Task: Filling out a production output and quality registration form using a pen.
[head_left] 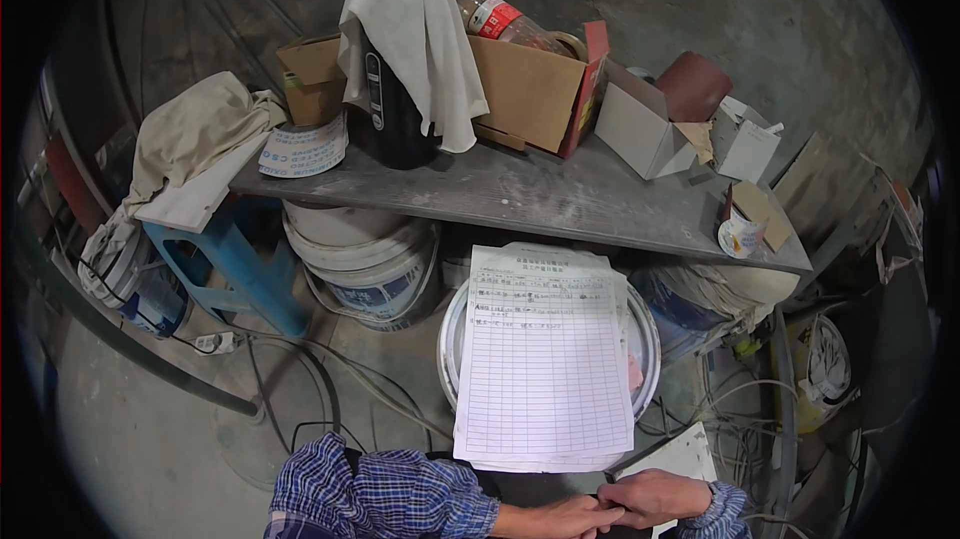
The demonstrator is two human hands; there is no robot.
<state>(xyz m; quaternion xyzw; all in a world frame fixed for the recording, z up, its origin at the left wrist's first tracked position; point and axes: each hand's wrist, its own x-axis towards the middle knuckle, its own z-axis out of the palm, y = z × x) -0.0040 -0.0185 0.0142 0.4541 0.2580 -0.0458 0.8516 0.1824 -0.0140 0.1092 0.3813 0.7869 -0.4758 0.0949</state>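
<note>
My left hand [562, 517] reaches in from the lower edge, fingers stretched toward the right and partly cut off by the frame. Against its fingertips rests my right hand [655, 497], its fingers curled and closed; whatever they hold, if anything, is hidden. Both wrists come out of blue checked sleeves. Just beyond the hands lies a stack of paper forms [545, 369], with handwriting in the upper rows of the printed table and blank rows below. The sheets lie on the round lid of a white bucket [648, 339]. Neither hand touches the written rows.
A dark bench [600, 201] crosses behind the papers. On it stand a cloth-draped black container [388, 109], a cardboard box [530, 89] with a plastic bottle [505, 21], and a white box [640, 129]. Buckets [365, 274], a blue stool [225, 264] and cables [390, 389] lie around.
</note>
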